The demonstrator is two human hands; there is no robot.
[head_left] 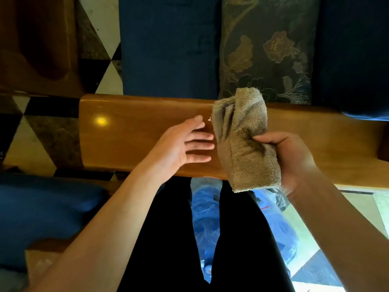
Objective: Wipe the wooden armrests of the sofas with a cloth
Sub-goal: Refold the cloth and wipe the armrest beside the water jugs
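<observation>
Your right hand (288,159) grips a bunched tan terry cloth (246,140) over the glossy wooden armrest (130,135), fingers curled round its lower half and thumb clamped across a darker soiled patch. The cloth's upper end rises beyond your knuckles towards the floral cushion (267,47), and its lower hem hangs past the armrest's near edge; whether it touches the wood cannot be told. Your left hand (185,144) reaches palm-inward above the armrest, its fingers (200,146) straight and slightly spread, their tips just beside the cloth's left fold but apart from it. A small pale speck (209,119) lies on the wood just past your left index fingertip. A bright reflection (101,121) shines on the armrest well left of those fingers. Blue seat cushions (168,45) lie beyond the armrest.
</observation>
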